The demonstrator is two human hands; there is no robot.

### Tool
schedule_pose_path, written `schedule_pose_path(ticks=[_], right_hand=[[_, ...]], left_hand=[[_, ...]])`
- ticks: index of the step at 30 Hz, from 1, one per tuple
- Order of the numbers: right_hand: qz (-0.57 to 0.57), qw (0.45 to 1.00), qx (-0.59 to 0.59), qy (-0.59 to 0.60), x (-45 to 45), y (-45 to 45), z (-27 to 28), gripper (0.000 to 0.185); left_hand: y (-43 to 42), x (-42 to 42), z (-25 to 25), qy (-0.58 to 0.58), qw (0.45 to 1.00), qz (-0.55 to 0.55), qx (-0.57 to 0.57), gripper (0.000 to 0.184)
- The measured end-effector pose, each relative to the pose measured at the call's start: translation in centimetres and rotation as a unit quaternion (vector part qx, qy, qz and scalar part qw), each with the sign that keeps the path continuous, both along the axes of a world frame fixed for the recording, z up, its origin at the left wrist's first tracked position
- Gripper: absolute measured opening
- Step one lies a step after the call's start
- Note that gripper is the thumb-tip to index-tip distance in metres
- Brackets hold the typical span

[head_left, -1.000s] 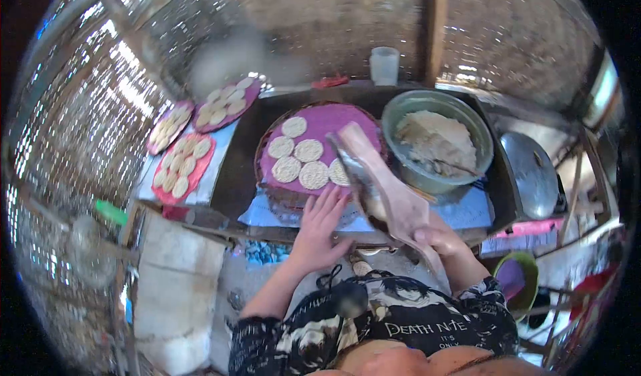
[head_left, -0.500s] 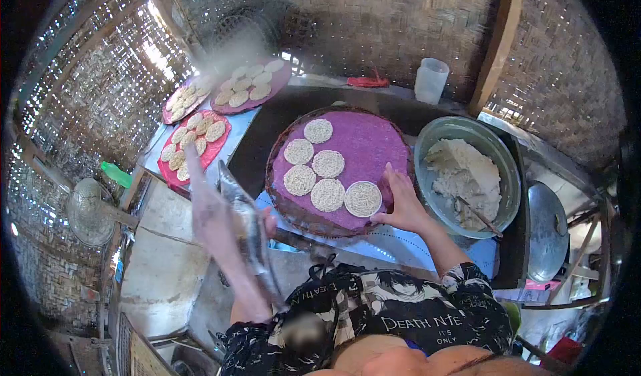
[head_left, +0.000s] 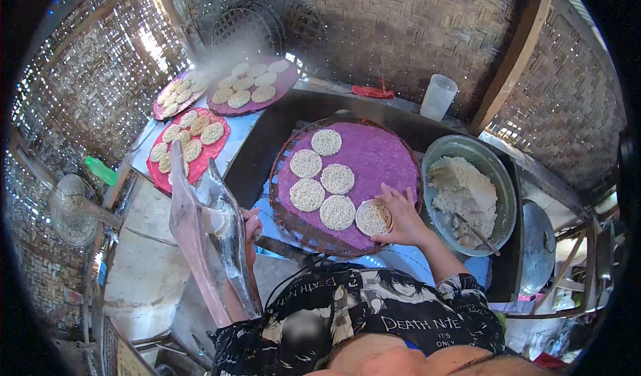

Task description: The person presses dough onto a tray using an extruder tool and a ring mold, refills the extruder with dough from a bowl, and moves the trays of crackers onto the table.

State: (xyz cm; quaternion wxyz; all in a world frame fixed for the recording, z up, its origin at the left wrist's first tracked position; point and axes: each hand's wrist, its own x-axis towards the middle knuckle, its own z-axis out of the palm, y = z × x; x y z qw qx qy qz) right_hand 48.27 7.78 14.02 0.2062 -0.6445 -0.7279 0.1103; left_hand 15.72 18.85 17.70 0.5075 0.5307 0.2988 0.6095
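Pointing away and leftward, long axis slanted, that long two-armed pale-wood-and-dark press sits in the left hand, arms apart, white-smeared. Right hand is pinching a thin pale round ring.

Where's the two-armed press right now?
Head view, left of centre: the two-armed press is in the left hand, left of the purple-covered tray, its upper end by the red mat of pale discs.
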Motion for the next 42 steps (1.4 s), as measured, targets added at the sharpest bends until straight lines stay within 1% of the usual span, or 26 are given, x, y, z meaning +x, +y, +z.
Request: schedule_pose_path(ticks=[2, 5, 8, 9, 13, 16, 19, 22, 25, 27, 30, 31, 33, 35, 36, 37, 38, 40, 41, 42], right_hand=[[-0.015, 0.999, 0.006, 0.028, 0.3, 0.1, 0.8, 0.118], [-0.056, 0.997, 0.018, 0.056, 1.4, 1.2, 2.5, 0.117], [-0.110, 0.991, 0.027, 0.076, 2.6, 3.8, 1.8, 0.115], [-0.107, 0.990, 0.004, 0.094, 2.7, 4.4, 2.3, 0.114], [-0.097, 0.994, -0.043, 0.025, 2.6, 6.7, 2.0, 0.113], [-0.094, 0.993, -0.076, 0.001, 2.4, 7.1, 1.6, 0.111], [-0.091, 0.992, -0.089, -0.005, 2.4, 7.0, 1.3, 0.111], [-0.091, 0.992, -0.087, 0.008, 2.4, 6.9, 1.0, 0.110], [-0.083, 0.993, -0.076, 0.034, 2.5, 6.9, 0.8, 0.109], [-0.064, 0.994, -0.072, 0.057, 2.8, 6.9, 0.5, 0.107], [-0.058, 0.994, -0.052, 0.080, 2.9, 7.0, 0.1, 0.103], [-0.055, 0.996, 0.003, 0.076, 3.3, 7.1, -0.4, 0.098], [-0.048, 0.990, 0.115, 0.068, 4.9, 7.1, -1.7, 0.089], [-0.193, 0.970, 0.139, 0.052, 7.1, 6.6, -1.9, 0.077], [-0.266, 0.951, 0.149, 0.043, 8.3, 6.1, -2.0, 0.071], [-0.343, 0.936, 0.073, -0.003, 9.2, 5.6, -2.4, 0.064], [-0.416, 0.908, -0.005, -0.048, 10.1, 5.1, -2.9, 0.058], [-0.393, 0.909, -0.054, 0.126, 11.2, 4.2, -3.5, 0.042], [-0.375, 0.899, -0.076, 0.212, 11.6, 3.8, -3.8, 0.040], [-0.372, 0.890, -0.068, 0.256, 11.8, 3.3, -4.3, 0.036]], left_hand=[[0.6, 0.4, -0.1, 0.035, 0.999, 0.010, 0.010, 0.014], [-0.2, 1.7, 1.4, 0.025, 0.998, 0.031, -0.050, 0.016], [0.2, 1.8, 0.0, 0.017, 0.998, 0.002, -0.053, 0.016], [-0.1, 1.8, 0.2, 0.004, 0.999, -0.003, -0.053, 0.017], [-0.3, 1.3, -0.6, -0.012, 0.999, 0.005, -0.030, 0.021], [-0.8, 0.8, -0.6, 0.030, 0.994, 0.053, -0.090, 0.021], [-0.6, 0.3, -1.1, 0.001, 0.992, 0.030, -0.122, 0.021], [-0.4, 0.5, -0.6, -0.007, 0.998, -0.015, -0.066, 0.020], [0.2, 0.1, -2.1, -0.013, 0.999, -0.031, -0.009, 0.020], [0.3, 0.1, -2.6, -0.029, 0.999, -0.033, -0.020, 0.019], [0.1, 0.4, -2.2, -0.026, 0.999, -0.027, -0.010, 0.019], [0.0, 0.5, -2.0, -0.019, 1.000, -0.023, -0.002, 0.019], [0.5, -0.2, -3.1, -0.030, 0.999, -0.029, -0.032, 0.020], [0.2, -0.3, -2.6, -0.019, 0.998, -0.016, -0.057, 0.021], [-0.7, -0.1, -1.2, -0.004, 0.998, 0.001, -0.067, 0.022], [-1.3, 0.1, -0.4, 0.011, 0.997, 0.017, -0.078, 0.023], [-1.1, 0.1, -0.6, 0.002, 0.997, 0.009, -0.073, 0.023], [-1.0, 0.3, -0.5, -0.020, 0.998, -0.005, -0.059, 0.024], [-1.1, 0.5, -0.4, -0.032, 0.998, -0.012, -0.051, 0.024], [-1.3, 0.8, -0.1, -0.045, 0.998, -0.018, -0.042, 0.025]])
